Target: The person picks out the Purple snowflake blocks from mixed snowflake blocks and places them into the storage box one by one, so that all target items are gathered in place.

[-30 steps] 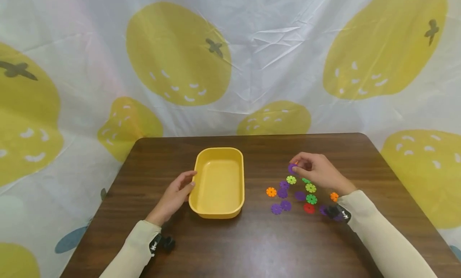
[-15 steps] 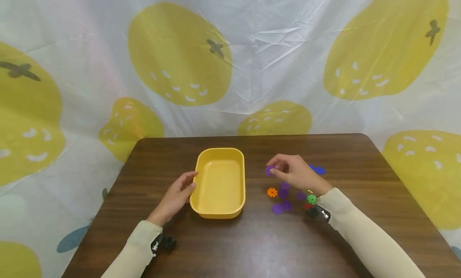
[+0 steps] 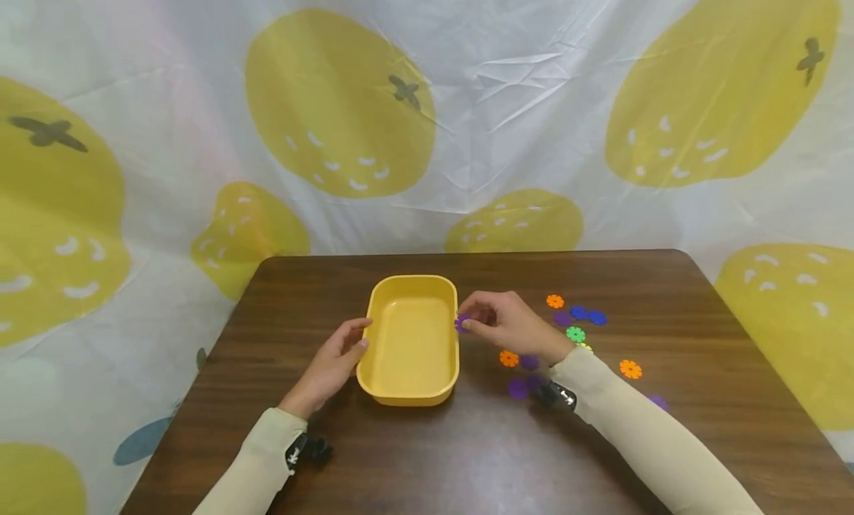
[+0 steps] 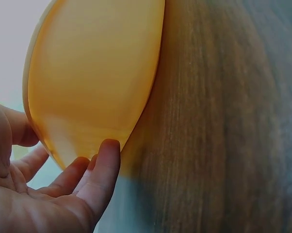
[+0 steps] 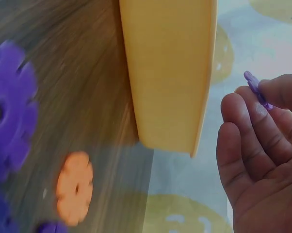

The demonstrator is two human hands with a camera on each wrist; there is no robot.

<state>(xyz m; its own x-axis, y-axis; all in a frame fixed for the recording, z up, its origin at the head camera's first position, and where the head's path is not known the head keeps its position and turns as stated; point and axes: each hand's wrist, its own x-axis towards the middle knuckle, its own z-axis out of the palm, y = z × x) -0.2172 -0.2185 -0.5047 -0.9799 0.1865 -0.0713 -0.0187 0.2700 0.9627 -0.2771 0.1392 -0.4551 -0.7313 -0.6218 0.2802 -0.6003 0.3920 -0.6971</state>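
Observation:
A yellow plastic bin (image 3: 408, 399) stands on the table, its inside bare. My left hand (image 3: 325, 368) touches the bin's left side with loosely bent fingertips; in the left wrist view the fingers (image 4: 105, 165) rest against its outer wall. At the bin's right rim, my right hand (image 3: 514, 326) pinches a purple notched disc (image 5: 256, 90) between thumb and fingertips. Seen from the right wrist, the disc is apart from the bin's wall (image 5: 170, 73). Right of the bin lie several loose notched discs, among them an orange one (image 3: 509, 359) and a green one (image 3: 575, 334).
Two blue discs (image 3: 597, 318) and another orange disc (image 3: 554, 301) lie farther back; one more orange disc (image 3: 630, 369) is to the right of the sleeve. The right forearm hides part of the group. Behind the brown table (image 3: 427, 463) hangs a fruit-print cloth (image 3: 460, 130).
My right hand has carried the purple disc left from the scattered discs to the bin's right rim. The left hand has stayed at the bin's left side.

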